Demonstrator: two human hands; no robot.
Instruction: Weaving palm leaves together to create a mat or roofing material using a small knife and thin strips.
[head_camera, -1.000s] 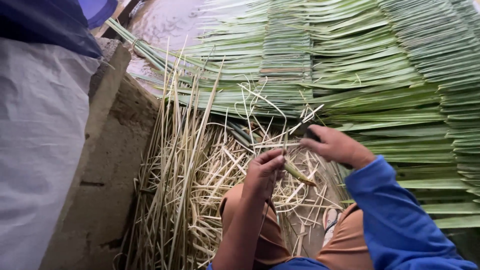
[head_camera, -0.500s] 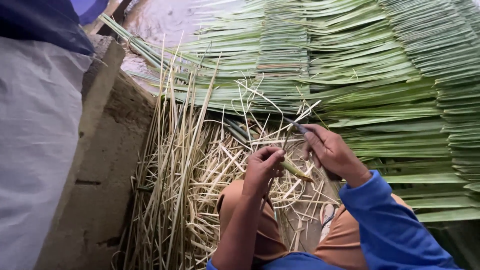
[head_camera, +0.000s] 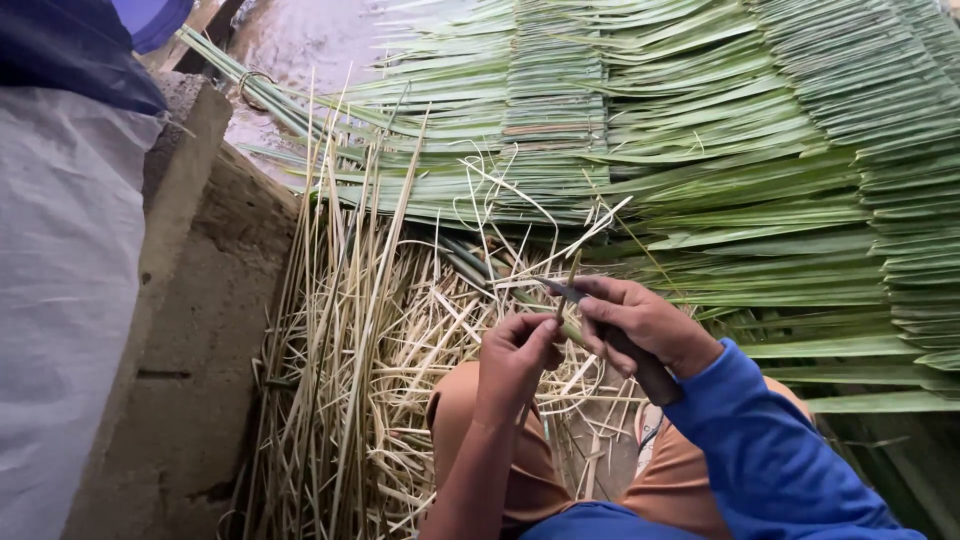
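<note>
Two hands at one leaf strip: trimming under way.
Left hand (head_camera: 515, 350) pinches the strip (head_camera: 572, 330); right hand (head_camera: 635, 325) clenches a knife (head_camera: 610, 330), blade seemingly on it; next stroke needs steadiness.

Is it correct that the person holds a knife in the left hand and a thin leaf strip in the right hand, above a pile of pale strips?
Not quite: the hands are swapped. The head view shows the knife in the right hand and the thin leaf strip pinched by the left hand, above the pile of pale strips.
</note>
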